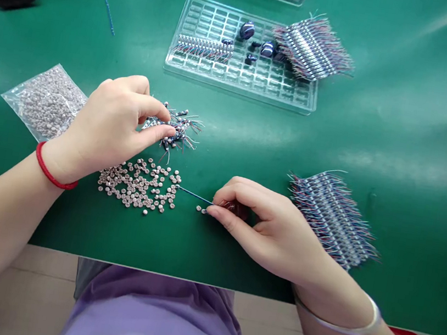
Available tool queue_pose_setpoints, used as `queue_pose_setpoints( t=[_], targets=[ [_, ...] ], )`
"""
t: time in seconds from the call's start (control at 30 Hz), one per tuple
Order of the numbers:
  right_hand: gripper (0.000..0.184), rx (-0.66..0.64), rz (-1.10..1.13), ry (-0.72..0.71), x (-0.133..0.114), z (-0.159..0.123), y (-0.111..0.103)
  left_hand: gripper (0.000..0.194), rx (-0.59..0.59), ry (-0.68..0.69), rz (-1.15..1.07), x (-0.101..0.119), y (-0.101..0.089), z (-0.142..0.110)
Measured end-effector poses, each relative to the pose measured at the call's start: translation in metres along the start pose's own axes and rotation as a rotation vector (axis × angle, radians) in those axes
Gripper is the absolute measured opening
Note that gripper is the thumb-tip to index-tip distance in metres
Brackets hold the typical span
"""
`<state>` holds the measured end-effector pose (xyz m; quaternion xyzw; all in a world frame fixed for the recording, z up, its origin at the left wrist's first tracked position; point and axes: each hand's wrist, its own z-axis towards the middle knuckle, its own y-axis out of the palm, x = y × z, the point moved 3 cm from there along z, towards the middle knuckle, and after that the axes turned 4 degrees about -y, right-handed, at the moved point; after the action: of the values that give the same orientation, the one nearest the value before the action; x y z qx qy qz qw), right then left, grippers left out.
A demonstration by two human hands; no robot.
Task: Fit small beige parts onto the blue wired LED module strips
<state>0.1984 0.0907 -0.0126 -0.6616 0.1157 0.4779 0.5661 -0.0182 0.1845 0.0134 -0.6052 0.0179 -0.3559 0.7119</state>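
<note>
My left hand (116, 116) reaches over a loose pile of small wired components (185, 129), thin leads sticking out all round. Its thumb and forefinger are pinched on a small wired component, mostly hidden by the fingertips. In my right hand (271, 227), a thin blue stick (195, 194) is gripped between thumb and fingers, pointing left. The stick's tip is at the right edge of many scattered small round metal caps (137, 186). A few loose caps (199, 208) lie beside my right thumb. Something dark red and shiny (236, 208) is partly covered by my right fingers.
A clear bag of caps (52, 102) lies left. Behind is a clear compartment tray (235, 83) bearing a row of components, dark blue round pieces and a stacked bundle (313, 47). Another bundle (330, 218) lies right. A second blue stick (109, 15) lies far left.
</note>
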Motion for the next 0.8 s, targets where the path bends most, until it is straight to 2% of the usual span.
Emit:
queue_pose_setpoints(
  t=[0.8],
  targets=[
    [0.018,0.038,-0.001,0.042,-0.0009,-0.0047,0.0025,0.018,-0.019,-0.012,-0.010,-0.0013,0.0006,0.0005]
  ],
)
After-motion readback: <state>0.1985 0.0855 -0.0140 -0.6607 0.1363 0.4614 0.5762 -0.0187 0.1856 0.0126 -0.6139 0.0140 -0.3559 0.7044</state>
